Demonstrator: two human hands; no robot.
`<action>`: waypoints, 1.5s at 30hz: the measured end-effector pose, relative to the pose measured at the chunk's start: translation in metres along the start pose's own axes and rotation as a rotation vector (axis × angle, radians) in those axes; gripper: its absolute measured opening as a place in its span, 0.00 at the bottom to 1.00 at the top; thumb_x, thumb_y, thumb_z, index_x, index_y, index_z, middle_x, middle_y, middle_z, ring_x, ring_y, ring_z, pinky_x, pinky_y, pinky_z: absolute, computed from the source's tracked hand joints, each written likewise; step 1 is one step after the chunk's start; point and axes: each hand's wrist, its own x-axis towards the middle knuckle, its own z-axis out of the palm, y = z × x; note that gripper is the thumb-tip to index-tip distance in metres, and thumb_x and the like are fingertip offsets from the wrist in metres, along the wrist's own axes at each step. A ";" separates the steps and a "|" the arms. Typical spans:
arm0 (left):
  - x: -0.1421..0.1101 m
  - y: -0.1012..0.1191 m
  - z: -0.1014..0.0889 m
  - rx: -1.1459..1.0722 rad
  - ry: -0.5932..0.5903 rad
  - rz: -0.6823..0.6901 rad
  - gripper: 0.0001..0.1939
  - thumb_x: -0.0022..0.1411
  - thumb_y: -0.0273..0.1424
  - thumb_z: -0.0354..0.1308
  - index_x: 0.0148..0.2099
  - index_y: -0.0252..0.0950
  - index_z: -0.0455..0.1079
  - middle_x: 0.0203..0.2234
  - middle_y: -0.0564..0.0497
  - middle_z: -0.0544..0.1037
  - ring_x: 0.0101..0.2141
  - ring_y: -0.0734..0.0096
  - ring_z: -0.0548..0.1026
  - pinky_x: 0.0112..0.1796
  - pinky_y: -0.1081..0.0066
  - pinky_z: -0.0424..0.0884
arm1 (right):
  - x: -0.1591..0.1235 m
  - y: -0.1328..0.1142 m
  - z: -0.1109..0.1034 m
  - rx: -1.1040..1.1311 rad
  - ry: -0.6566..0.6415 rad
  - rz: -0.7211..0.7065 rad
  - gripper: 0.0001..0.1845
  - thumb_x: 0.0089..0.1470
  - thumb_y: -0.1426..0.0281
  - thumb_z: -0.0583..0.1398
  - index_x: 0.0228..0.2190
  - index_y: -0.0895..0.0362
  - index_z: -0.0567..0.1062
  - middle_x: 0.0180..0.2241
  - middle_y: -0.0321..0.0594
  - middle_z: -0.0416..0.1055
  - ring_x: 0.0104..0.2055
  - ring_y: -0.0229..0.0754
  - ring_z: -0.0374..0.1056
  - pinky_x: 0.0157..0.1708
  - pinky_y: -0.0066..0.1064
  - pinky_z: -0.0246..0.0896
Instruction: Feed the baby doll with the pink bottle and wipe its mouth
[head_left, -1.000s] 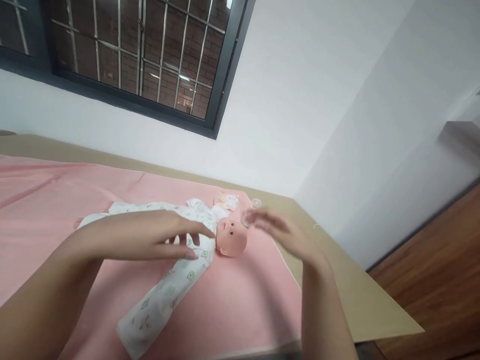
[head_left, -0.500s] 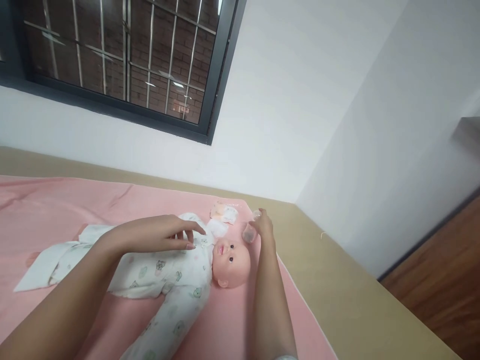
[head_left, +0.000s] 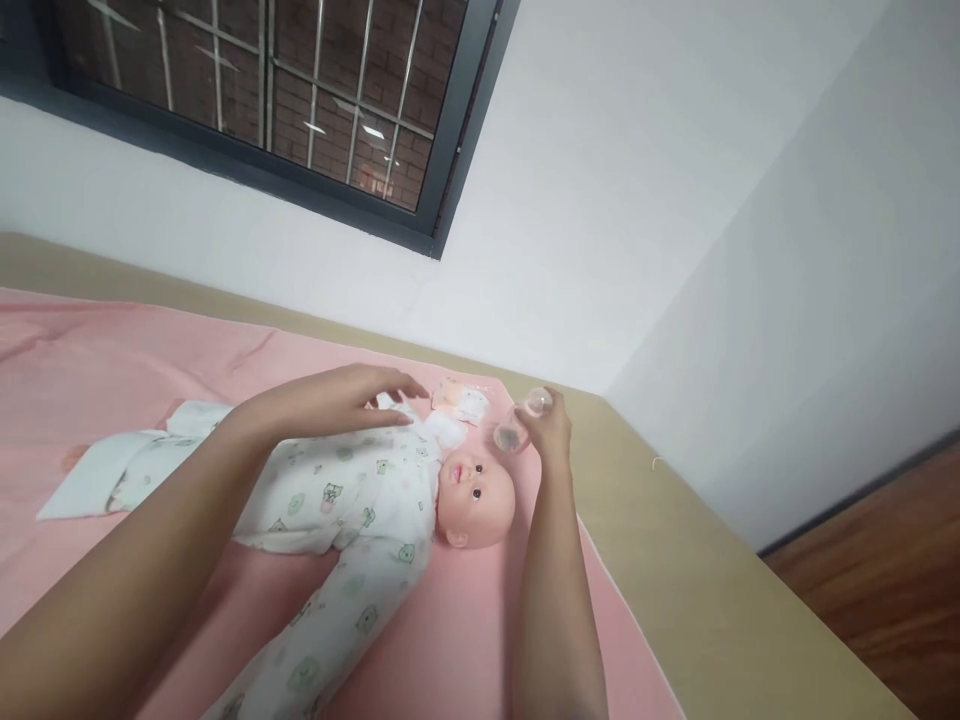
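A baby doll (head_left: 480,505) in white printed clothes lies face up on a pink sheet (head_left: 420,640), its bald head toward the right. Above the doll's chest hovers my left hand (head_left: 356,400), palm down and fingers stretched out, holding nothing. It hides part of the doll's far side. Just beyond the doll's head, my right hand (head_left: 553,430) grips a clear baby bottle (head_left: 508,434) around its middle. The bottle is tilted, with its clear rounded end up toward the right. Some of my right fingers are hidden behind it.
A small printed packet (head_left: 471,405) lies on the sheet beyond the doll's sleeve. The tan tabletop (head_left: 645,540) shows along the right and back edges. White walls (head_left: 585,200) and a barred window (head_left: 337,100) stand behind; a brown wooden panel (head_left: 870,600) is at right.
My right hand has closed around the bottle and raised it slightly off the sheet. My left hand has moved a little toward the doll's far side. The camera view has tilted down.
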 end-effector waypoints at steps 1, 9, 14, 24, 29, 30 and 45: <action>0.003 0.000 0.003 -0.006 0.065 -0.001 0.21 0.65 0.43 0.50 0.58 0.44 0.65 0.54 0.52 0.71 0.48 0.61 0.73 0.43 0.69 0.69 | -0.003 -0.010 -0.003 0.089 0.013 -0.038 0.36 0.39 0.64 0.64 0.52 0.52 0.64 0.45 0.42 0.71 0.46 0.46 0.68 0.47 0.37 0.64; 0.020 0.015 0.025 0.022 0.470 0.142 0.30 0.59 0.41 0.57 0.61 0.39 0.59 0.58 0.48 0.67 0.54 0.57 0.67 0.52 0.63 0.64 | -0.081 -0.120 -0.003 0.749 -0.229 -0.307 0.39 0.38 0.64 0.68 0.52 0.51 0.62 0.46 0.41 0.69 0.42 0.41 0.70 0.41 0.34 0.69; 0.020 0.026 0.023 0.061 0.518 0.069 0.24 0.55 0.35 0.56 0.54 0.34 0.65 0.48 0.45 0.75 0.46 0.55 0.73 0.44 0.61 0.69 | -0.116 -0.141 0.007 0.794 -0.362 -0.317 0.36 0.44 0.65 0.66 0.53 0.47 0.61 0.46 0.38 0.69 0.46 0.41 0.68 0.47 0.38 0.69; 0.021 0.018 0.023 0.158 0.541 0.113 0.23 0.54 0.33 0.55 0.53 0.38 0.67 0.47 0.51 0.76 0.43 0.59 0.75 0.39 0.65 0.68 | -0.102 -0.132 0.005 0.913 -0.526 -0.292 0.30 0.40 0.66 0.68 0.44 0.49 0.63 0.45 0.37 0.69 0.46 0.41 0.68 0.45 0.36 0.68; 0.023 -0.004 0.016 0.144 0.539 0.038 0.23 0.50 0.31 0.55 0.51 0.40 0.67 0.45 0.52 0.77 0.43 0.58 0.74 0.40 0.66 0.68 | -0.090 -0.128 -0.013 0.915 -0.400 -0.361 0.31 0.40 0.64 0.68 0.45 0.49 0.62 0.49 0.40 0.68 0.52 0.43 0.66 0.49 0.38 0.65; 0.024 -0.012 0.014 0.125 0.544 -0.012 0.23 0.50 0.32 0.55 0.50 0.40 0.67 0.44 0.52 0.77 0.43 0.57 0.75 0.39 0.66 0.67 | -0.084 -0.124 -0.016 0.885 -0.362 -0.364 0.31 0.40 0.65 0.67 0.46 0.49 0.62 0.49 0.40 0.68 0.52 0.43 0.66 0.49 0.38 0.64; 0.010 -0.157 0.015 -0.054 0.304 -0.598 0.30 0.39 0.35 0.54 0.49 0.37 0.60 0.37 0.48 0.75 0.37 0.55 0.75 0.32 0.68 0.69 | -0.014 0.064 0.056 0.069 -0.296 0.072 0.31 0.38 0.69 0.60 0.49 0.54 0.65 0.44 0.46 0.72 0.44 0.47 0.69 0.42 0.36 0.64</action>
